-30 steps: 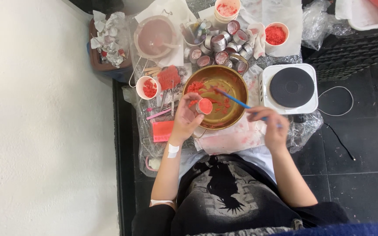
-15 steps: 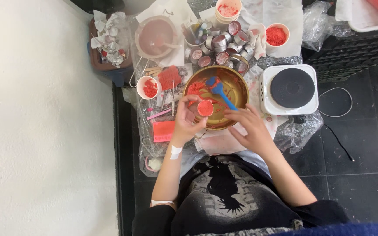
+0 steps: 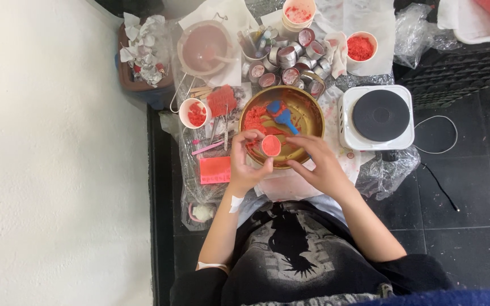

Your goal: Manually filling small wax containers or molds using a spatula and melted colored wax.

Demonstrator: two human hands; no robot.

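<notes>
My left hand (image 3: 247, 164) holds a small round tin (image 3: 271, 145) filled with red wax over the near rim of a brass bowl (image 3: 307, 107). My right hand (image 3: 319, 164) is beside the tin, fingers apart, fingertips close to it and holding nothing. A blue spatula (image 3: 281, 116) lies inside the bowl among red wax flakes. A white bandage wraps my left wrist.
A white single hot plate (image 3: 376, 118) stands right of the bowl. Several small metal tins (image 3: 287, 62) and paper cups of red flakes (image 3: 361, 48) sit behind it. A cup (image 3: 194, 113), a pink card (image 3: 215, 169) and tools lie at left. A white wall runs along the left.
My right hand has let go of the blue spatula, which now rests in the bowl, and has moved in next to the tin. My left hand still holds the tin.
</notes>
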